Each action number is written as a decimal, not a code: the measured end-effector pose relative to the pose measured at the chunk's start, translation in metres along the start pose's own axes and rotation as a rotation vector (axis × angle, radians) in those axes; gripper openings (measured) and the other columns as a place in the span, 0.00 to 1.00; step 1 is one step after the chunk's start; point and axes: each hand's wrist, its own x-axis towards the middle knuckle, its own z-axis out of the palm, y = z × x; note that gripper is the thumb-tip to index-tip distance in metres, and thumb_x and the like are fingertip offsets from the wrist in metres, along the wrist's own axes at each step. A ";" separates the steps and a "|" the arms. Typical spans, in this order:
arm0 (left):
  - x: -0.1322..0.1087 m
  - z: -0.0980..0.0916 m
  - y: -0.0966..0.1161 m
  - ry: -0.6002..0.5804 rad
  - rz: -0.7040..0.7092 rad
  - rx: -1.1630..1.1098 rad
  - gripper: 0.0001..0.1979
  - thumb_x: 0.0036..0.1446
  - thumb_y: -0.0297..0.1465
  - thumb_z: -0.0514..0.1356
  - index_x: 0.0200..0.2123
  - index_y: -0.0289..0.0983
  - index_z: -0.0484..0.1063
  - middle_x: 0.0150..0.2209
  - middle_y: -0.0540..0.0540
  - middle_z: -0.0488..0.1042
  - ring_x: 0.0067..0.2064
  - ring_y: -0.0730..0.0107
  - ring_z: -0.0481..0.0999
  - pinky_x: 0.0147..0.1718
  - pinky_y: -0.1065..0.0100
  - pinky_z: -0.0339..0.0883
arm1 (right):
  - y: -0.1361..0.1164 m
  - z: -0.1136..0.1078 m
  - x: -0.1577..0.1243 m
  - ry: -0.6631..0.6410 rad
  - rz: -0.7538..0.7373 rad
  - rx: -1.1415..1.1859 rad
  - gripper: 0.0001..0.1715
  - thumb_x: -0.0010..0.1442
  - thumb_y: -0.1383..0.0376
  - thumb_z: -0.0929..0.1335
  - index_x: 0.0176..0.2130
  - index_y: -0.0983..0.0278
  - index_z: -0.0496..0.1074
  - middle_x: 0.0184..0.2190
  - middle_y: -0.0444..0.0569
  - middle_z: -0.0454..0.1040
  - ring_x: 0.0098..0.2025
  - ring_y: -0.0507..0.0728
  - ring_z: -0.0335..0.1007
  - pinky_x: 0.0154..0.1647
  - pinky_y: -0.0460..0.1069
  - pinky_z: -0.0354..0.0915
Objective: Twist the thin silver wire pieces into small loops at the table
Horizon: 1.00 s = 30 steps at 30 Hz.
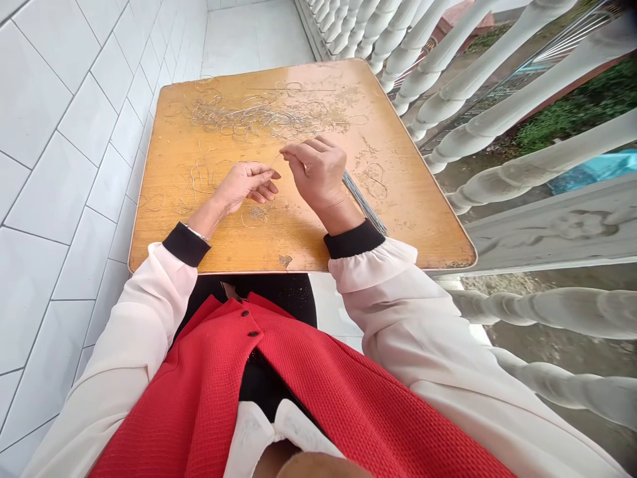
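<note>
Over the middle of a wooden table [408,219], my left hand [246,182] pinches a thin wire [275,159] between thumb and forefinger, its other fingers loosely curled. My right hand [318,169] grips the same wire a little farther up with its fingertips. The wire is very fine, and its full length cannot be made out. Below the left hand lies a small tangle of wire [257,212]. Partly behind my right wrist rests a bundle of straight grey wires [361,202]. A large heap of tangled wire [249,114] spreads across the far part of the table.
Loose wire pieces [196,179] lie left of my left hand, and a wire loop [377,182] lies at the right. A white tiled wall [74,133] borders the left side; a white balustrade [478,126] borders the right.
</note>
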 end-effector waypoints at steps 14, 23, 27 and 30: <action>0.010 -0.023 0.004 0.219 0.096 -0.105 0.12 0.74 0.37 0.60 0.45 0.35 0.77 0.33 0.50 0.82 0.30 0.83 0.82 0.32 0.80 0.69 | -0.023 0.022 -0.005 -0.233 0.278 0.615 0.23 0.69 0.45 0.70 0.37 0.61 0.79 0.32 0.50 0.81 0.33 0.55 0.76 0.38 0.50 0.74; 0.007 -0.018 0.005 0.235 0.087 -0.131 0.08 0.72 0.32 0.61 0.43 0.34 0.78 0.30 0.53 0.78 0.25 0.87 0.75 0.28 0.82 0.66 | -0.032 0.032 -0.008 -0.312 0.312 0.705 0.09 0.60 0.64 0.75 0.29 0.62 0.77 0.23 0.42 0.73 0.26 0.50 0.65 0.29 0.47 0.64; 0.009 -0.020 0.004 0.250 0.105 -0.140 0.08 0.73 0.31 0.59 0.44 0.35 0.79 0.31 0.53 0.79 0.26 0.87 0.75 0.28 0.82 0.67 | -0.033 0.035 -0.009 -0.342 0.371 0.772 0.05 0.56 0.67 0.76 0.31 0.62 0.77 0.24 0.43 0.76 0.26 0.50 0.69 0.27 0.46 0.65; 0.011 -0.023 0.003 0.278 0.114 -0.127 0.08 0.72 0.32 0.62 0.44 0.35 0.79 0.32 0.52 0.80 0.26 0.87 0.75 0.29 0.82 0.66 | -0.035 0.033 -0.009 -0.377 0.421 0.824 0.05 0.57 0.67 0.77 0.32 0.63 0.78 0.23 0.44 0.77 0.25 0.51 0.70 0.26 0.45 0.66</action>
